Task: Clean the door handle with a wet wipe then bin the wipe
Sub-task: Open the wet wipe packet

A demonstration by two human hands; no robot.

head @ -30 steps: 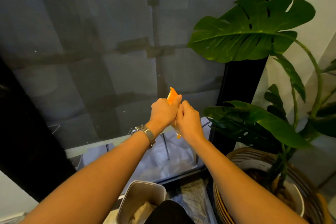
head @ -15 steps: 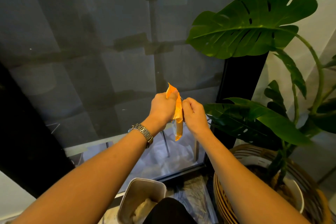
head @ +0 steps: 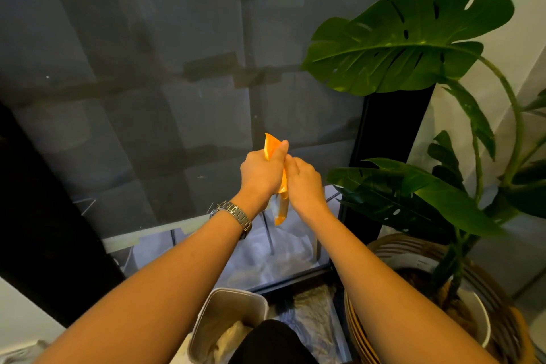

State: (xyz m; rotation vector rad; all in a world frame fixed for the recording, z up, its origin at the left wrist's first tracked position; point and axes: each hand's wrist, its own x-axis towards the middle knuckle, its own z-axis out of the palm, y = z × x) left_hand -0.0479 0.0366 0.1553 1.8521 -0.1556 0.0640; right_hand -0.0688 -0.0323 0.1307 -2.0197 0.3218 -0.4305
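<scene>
An orange wet-wipe sachet [head: 280, 205] hangs upright between my two hands in front of the dark glass door [head: 177, 83]. My left hand [head: 261, 170], with a metal watch on the wrist, grips the sachet's top, whose orange corner pokes out above the thumb. My right hand [head: 304, 183] pinches the sachet just beside it, the two hands touching. The sachet's lower end hangs free below them. No door handle is in view. A small beige bin [head: 227, 309] stands open on the floor below my arms.
A large monstera plant [head: 407, 41] in a woven basket [head: 363, 331] fills the right side, its leaves close to my right arm. The door's black frame [head: 387, 133] runs beside it. A white wall is at far right.
The hands had parted a little half a second ago, showing more of the sachet; now they are pressed together again near its top.
</scene>
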